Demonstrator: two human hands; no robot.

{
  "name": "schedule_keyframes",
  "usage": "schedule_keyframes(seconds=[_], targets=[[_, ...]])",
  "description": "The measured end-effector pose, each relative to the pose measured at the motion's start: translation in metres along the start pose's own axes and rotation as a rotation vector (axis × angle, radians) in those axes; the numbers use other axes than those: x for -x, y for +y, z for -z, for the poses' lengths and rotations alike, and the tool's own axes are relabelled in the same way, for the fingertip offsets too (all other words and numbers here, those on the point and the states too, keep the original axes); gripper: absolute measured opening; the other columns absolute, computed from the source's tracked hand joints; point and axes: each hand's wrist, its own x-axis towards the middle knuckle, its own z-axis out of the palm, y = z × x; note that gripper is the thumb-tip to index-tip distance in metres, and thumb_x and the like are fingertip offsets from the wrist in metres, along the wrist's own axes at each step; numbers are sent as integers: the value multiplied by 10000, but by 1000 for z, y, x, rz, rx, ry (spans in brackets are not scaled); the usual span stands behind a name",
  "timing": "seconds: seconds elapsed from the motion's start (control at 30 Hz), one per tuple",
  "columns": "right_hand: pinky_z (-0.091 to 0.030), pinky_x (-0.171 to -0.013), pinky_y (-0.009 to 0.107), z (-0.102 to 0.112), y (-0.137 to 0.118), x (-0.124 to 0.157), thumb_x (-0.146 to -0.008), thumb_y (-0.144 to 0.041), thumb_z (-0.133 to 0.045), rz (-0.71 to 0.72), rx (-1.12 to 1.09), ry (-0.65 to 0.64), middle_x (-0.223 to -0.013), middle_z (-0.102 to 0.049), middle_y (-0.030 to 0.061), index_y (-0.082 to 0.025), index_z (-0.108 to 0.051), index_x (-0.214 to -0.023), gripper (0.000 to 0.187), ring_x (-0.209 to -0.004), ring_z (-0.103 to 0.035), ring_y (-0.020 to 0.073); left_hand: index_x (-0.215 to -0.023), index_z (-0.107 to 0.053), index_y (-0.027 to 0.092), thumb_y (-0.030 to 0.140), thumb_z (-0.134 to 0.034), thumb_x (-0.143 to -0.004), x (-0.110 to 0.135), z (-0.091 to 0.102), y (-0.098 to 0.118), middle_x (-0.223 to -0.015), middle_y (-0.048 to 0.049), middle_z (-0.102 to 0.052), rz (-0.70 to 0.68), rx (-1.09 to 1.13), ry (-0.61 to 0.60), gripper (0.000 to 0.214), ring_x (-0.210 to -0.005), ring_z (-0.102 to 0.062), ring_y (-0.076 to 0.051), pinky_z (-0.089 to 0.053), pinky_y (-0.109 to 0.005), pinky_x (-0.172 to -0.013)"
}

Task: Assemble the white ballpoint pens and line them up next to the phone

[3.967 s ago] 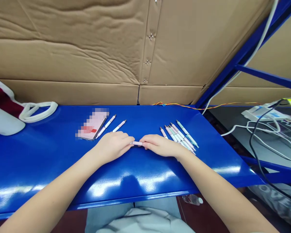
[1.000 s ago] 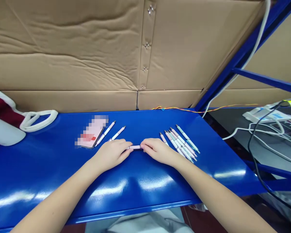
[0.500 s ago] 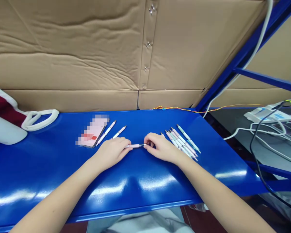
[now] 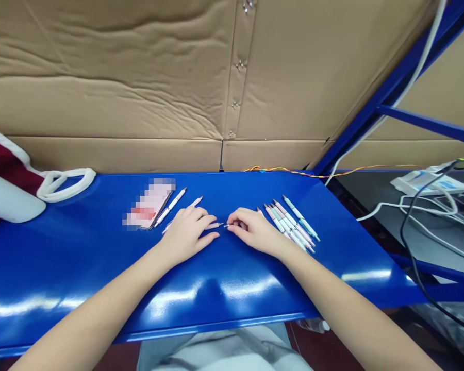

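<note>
Left hand [image 4: 184,232] has loosened, fingers [image 4: 208,220] spread over a pen [image 4: 215,225] (right hand [image 4: 253,230] pinching a metal piece [image 4: 226,225]).

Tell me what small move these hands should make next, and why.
Perhaps close the left hand around the pink pen to steady it: its thumb and forefinger look spread, while the right hand pinches a small shiny piece beyond the pen.
</note>
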Motion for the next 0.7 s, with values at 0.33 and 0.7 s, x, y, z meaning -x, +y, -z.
schedule_keyframes(seconds=[0.33,0.7], targets=[[-398,-681,242,-2,0,2,-862,-193,-527,19,29,-38,-807,-581,24,-166,-592,-838,74,-719,-526,123,-863,-639,195,277,-431,-920,0,-4,8,-897,-45,-638,-115,-18,101,231,-860,-515,-191,-390,-367,-806],[-383,-726,258,9,9,4,-824,-173,-554,-58,226,-117,-926,-587,31,-187,-594,-941,124,-791,-560,137,-929,-643,197,438,-520,-866,2,-4,4,-969,-59,-602,-62,-18,-9,278,-871,-512,-215,-411,-363,-756]])
